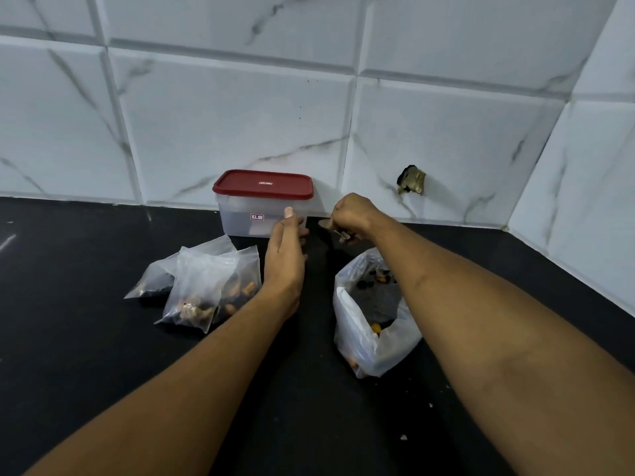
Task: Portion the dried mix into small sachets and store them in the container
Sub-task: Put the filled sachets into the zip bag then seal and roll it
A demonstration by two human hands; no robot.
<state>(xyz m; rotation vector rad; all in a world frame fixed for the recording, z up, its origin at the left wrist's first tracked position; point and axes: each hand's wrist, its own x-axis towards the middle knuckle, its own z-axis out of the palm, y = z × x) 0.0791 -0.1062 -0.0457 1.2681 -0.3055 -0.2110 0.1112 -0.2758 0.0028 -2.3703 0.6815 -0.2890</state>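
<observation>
A clear plastic container (240,221) with a red lid (263,184) stands shut against the tiled wall. My left hand (285,255) is just in front of its right corner, thumb up and pinched on a thin clear sachet that barely shows against the container. My right hand (350,214) is beside it and grips a metal spoon (324,224), whose bowl points left toward my left hand. The big open bag of dried mix (367,324) sits under my right forearm. Two filled sachets (206,286) lie to the left, and a third (154,280) lies behind them.
The black countertop (86,338) meets marble-look wall tiles at the back and on the right. A broken hole in the tile (410,180) is behind my right hand. Small white crumbs (403,437) lie near the front right.
</observation>
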